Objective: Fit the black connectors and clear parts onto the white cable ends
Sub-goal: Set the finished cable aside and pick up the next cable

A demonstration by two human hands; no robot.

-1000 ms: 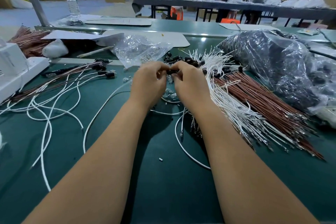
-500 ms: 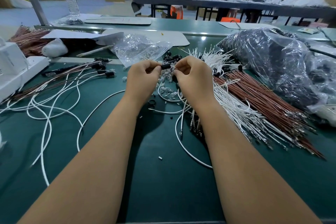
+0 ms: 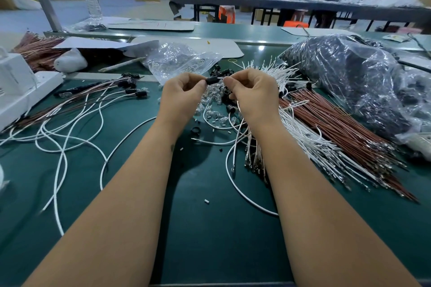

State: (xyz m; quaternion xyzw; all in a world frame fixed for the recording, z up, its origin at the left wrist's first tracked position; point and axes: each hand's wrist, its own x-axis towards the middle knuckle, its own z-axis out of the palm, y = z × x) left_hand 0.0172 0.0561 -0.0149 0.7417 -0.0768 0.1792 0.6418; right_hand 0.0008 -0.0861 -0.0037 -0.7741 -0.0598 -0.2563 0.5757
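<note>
Left hand (image 3: 184,91): black connector (image 3: 211,80) is pinched.
Right hand (image 3: 253,91): white cable end (image 3: 220,79) is pinched.
Connector axis: held crosswise between the hands.

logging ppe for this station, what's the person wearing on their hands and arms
Nothing: the left hand and right hand are bare, with no gloves, rings or watch in view. Both forearms are uncovered, no sleeves showing. A small dark mark sits on the left forearm near the wrist.
</note>
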